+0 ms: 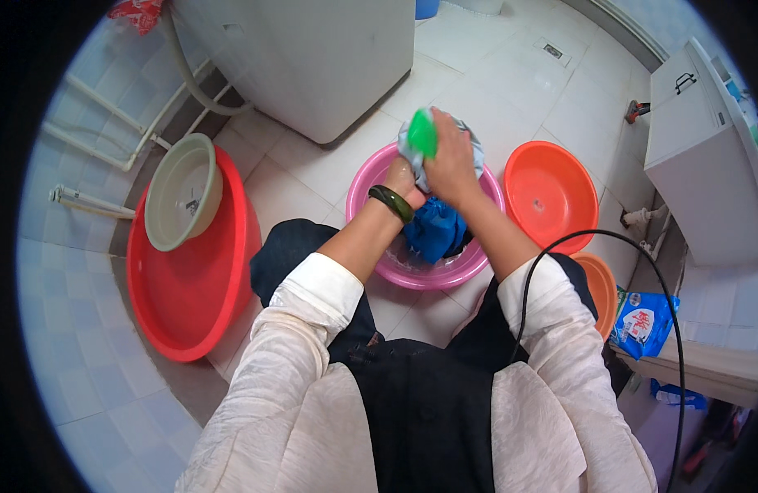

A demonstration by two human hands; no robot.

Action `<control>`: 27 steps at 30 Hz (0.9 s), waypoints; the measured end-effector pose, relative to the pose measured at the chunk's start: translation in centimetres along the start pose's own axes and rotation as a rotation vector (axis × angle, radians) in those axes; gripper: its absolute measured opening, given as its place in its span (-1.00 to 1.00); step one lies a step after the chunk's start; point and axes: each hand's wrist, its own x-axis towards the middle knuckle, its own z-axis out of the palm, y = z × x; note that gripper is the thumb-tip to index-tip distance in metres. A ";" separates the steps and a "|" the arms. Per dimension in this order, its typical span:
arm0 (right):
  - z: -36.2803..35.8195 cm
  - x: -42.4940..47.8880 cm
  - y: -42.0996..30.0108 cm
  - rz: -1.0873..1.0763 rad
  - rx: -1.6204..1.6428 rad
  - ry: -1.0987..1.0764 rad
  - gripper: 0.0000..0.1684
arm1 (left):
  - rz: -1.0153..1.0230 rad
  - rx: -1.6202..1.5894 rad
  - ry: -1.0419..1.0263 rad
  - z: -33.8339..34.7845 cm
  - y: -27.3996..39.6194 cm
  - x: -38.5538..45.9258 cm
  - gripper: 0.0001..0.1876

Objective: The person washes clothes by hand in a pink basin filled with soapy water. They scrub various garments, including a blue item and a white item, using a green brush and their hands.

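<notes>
Over the far side of a pink plastic basin (431,280), both hands are together on a wet, pale grey cloth (477,151). My left hand (403,179), with a dark green bangle at the wrist, grips the cloth from the near left. My right hand (450,154) is closed around a bright green plastic object (423,132), apparently a scrub brush, against the cloth. Motion blurs it, and its underside is hidden. Below the hands, a bunched blue cloth (437,231) sits in the basin with some darker fabric and a little water.
An orange-red basin (551,191) stands right of the pink one, with another orange basin (602,286) nearer. Leftward, a pale green basin (176,185) rests in a large red tub (176,308). A white appliance (330,61) stands ahead. A black cable (679,370) loops past my right arm.
</notes>
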 end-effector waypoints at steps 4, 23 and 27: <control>-0.6 1.6 2.4 0.664 0.575 -0.232 -0.37 | -0.305 -0.140 -0.637 -1.1 -0.4 0.0 -0.58; -0.5 -0.1 3.8 0.627 0.481 -0.114 -0.35 | -0.019 -0.036 -0.341 2.3 0.7 -1.6 -0.54; 1.1 -2.7 -0.5 -0.029 0.057 -0.043 -0.32 | 0.031 -0.143 -0.163 1.1 0.5 -0.3 -0.49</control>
